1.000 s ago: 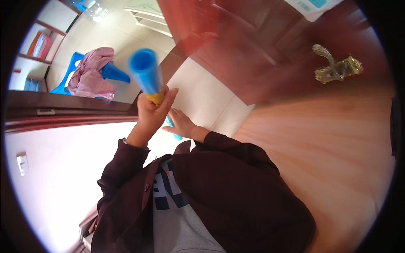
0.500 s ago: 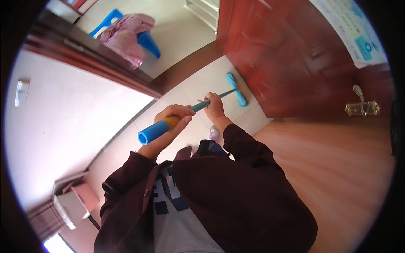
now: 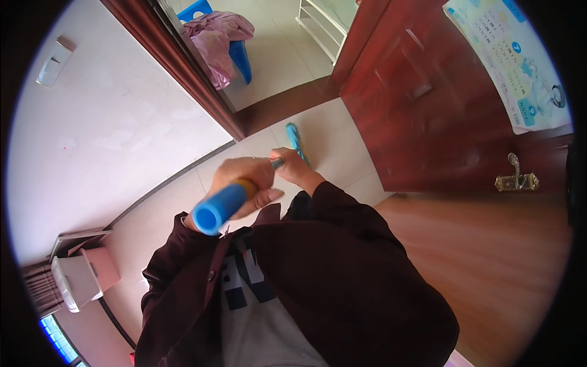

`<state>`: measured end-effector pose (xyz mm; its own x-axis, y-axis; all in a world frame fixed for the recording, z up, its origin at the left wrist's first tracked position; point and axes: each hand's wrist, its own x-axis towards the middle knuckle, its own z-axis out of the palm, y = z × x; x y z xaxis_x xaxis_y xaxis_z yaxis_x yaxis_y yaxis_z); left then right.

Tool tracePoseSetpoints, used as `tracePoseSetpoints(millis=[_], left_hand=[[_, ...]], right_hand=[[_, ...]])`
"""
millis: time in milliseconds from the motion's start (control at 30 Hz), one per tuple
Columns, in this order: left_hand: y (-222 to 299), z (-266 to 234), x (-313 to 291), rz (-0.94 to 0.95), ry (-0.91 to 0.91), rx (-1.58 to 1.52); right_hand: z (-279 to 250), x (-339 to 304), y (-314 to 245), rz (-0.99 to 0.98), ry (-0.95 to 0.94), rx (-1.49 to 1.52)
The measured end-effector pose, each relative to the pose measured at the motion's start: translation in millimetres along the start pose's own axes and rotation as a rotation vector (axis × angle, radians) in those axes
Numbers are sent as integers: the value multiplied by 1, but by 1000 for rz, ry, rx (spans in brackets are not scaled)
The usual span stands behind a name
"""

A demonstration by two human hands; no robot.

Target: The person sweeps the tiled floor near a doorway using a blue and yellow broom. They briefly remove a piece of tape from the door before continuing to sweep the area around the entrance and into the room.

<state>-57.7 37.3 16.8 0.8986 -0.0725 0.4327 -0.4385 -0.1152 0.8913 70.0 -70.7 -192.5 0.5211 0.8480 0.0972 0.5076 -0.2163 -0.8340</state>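
Observation:
A floor mop (image 3: 220,205) points up toward me, its hollow blue grip with a yellow band nearest. My left hand (image 3: 247,173) is wrapped round the pole just beyond the blue end. Farther down the pole, my right hand (image 3: 292,166) is closed on the thin grey-teal section. The blue-green mop head (image 3: 294,137) rests on the pale tiles beyond the right hand, which hides its near end. Most of the lower pole is also hidden behind my hands.
A dark red door (image 3: 422,92) with a metal handle (image 3: 516,180) and a hung poster (image 3: 507,67) stands open at right. A white wall (image 3: 134,116) borders the left. Past the threshold (image 3: 287,103), a pink cloth (image 3: 217,43) covers a blue stool (image 3: 242,64). Bins (image 3: 79,278) stand lower left.
The mop head has moved left and nearer across the tiles, from beside the door toward the wall side. Both hands have shifted slightly left and lower, still gripping the pole. The view has turned somewhat.

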Motion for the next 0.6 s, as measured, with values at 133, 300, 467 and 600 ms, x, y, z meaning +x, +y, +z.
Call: tracePoseSetpoints(millis=[133,300,467,600], left_hand=[[-36,-7,23,29,-52,49],[-114,-18,59,-200,41,-4],[-120,-66,126,-108,199,-8],[-101,-96,184,6,209,13]], right_hand=[[-39,21,43,50,66,-173],[-67,74,156,-39,83,-268],[-54,138,131,-52,69,-26],[-72,194,92,-132,-93,90]])
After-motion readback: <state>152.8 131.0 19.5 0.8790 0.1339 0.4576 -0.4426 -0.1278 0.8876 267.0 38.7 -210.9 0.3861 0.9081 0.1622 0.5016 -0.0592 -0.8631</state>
